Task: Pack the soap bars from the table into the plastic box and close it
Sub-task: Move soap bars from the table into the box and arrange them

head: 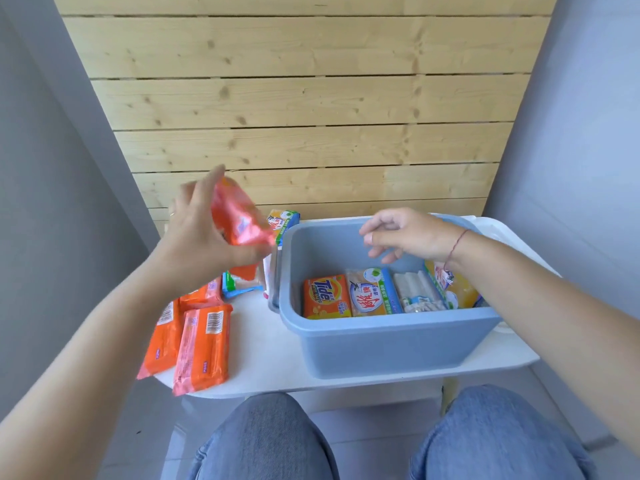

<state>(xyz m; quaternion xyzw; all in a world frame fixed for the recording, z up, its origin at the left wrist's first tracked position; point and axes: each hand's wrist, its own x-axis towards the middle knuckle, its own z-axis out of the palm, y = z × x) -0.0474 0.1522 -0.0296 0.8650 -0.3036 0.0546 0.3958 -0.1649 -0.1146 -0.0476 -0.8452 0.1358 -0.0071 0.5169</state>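
Pale wood planks back a small white desk (277,348), with a person's denim knees below it. The left hand (204,233) grips an orange soap bar (239,220), lifted and tilted toward the blue plastic box (391,341), apparently so it can drop in. The right hand (405,233) hovers over the box, fingers loosely curled and empty, likely ready to arrange the row. Four bars stand side by side inside, the Tide bar (325,296) leftmost, packed upright to save room. On the desk left of the box, three orange bars (204,348) lie flat; a few more packs cluster beside the box wall, count unclear. No lid clearly shows.
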